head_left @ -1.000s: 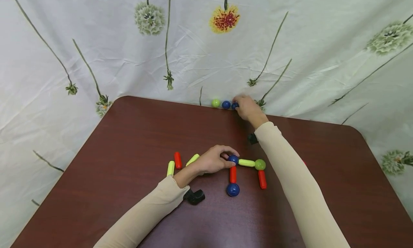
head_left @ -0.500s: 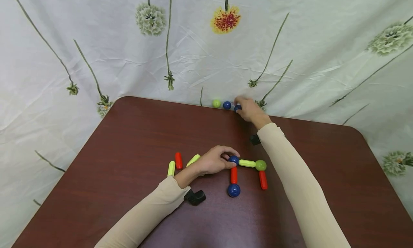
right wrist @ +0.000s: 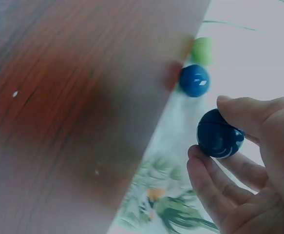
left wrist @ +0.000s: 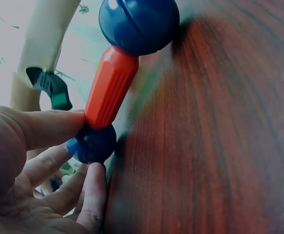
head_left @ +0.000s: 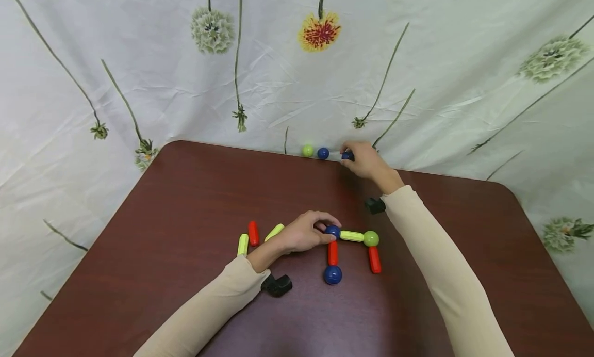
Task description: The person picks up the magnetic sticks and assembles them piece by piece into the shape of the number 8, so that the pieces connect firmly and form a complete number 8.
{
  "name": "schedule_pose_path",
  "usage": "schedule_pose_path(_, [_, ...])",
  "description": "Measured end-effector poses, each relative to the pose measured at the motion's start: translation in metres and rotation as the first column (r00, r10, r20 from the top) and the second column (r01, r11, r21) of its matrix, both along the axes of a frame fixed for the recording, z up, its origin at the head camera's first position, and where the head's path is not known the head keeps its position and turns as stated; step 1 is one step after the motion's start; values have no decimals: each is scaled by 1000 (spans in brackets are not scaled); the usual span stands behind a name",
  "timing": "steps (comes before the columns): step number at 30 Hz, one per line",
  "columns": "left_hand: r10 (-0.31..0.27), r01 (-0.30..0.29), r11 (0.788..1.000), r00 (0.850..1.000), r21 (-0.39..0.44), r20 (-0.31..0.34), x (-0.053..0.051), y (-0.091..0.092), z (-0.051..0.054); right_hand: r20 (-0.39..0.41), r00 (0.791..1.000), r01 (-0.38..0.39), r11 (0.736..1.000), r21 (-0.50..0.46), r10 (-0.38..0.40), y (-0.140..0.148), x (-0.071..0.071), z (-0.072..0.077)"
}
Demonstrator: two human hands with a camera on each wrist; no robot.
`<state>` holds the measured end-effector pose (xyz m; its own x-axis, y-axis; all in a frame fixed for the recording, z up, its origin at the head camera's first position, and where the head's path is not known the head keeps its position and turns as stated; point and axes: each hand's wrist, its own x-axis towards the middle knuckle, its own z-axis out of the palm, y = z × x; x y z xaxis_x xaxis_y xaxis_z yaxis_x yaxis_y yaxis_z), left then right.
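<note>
My left hand (head_left: pixel 303 232) pinches a blue ball (head_left: pixel 332 232) at the corner of a joined shape. From that ball a red rod (head_left: pixel 332 253) runs to a nearer blue ball (head_left: pixel 332 275), and a yellow-green rod (head_left: pixel 351 236) runs right to a green ball (head_left: pixel 371 238), which has another red rod (head_left: pixel 374 259) on it. At the table's far edge my right hand (head_left: pixel 366 160) grips a separate blue ball (right wrist: pixel 220 133) between thumb and fingertips.
A green ball (head_left: pixel 308 150) and a blue ball (head_left: pixel 323 153) sit at the far edge, against the flowered cloth (head_left: pixel 260 88). Left of my left hand lie a red rod (head_left: pixel 253 233) and two yellow-green rods (head_left: pixel 243 244).
My right hand has drawn its blue ball to the right, away from the other blue ball at the far edge. My left hand keeps its hold on the corner ball.
</note>
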<state>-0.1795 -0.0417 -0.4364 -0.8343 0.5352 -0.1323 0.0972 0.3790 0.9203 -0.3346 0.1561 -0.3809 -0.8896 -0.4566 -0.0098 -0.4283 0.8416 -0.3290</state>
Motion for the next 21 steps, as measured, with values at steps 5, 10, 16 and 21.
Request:
schedule_pose_path(5, [-4,4,1000,1000,-5,10,2,-1,0,-24,995,-94,994,-47,93,13,20,9])
schedule_pose_path(10, [-6,6,1000,1000,-3,14,2,-1,0,-34,984,-175,982,-77,173,26,52,14])
schedule_pose_path(16, [-8,8,1000,1000,3,13,1,-1,0,-68,974,-226,955,-190,217,44,93,19])
schedule_pose_path(21, [-1,1,1000,1000,6,24,0,-1,2,-55,966,-255,913,-318,251,56,125,19])
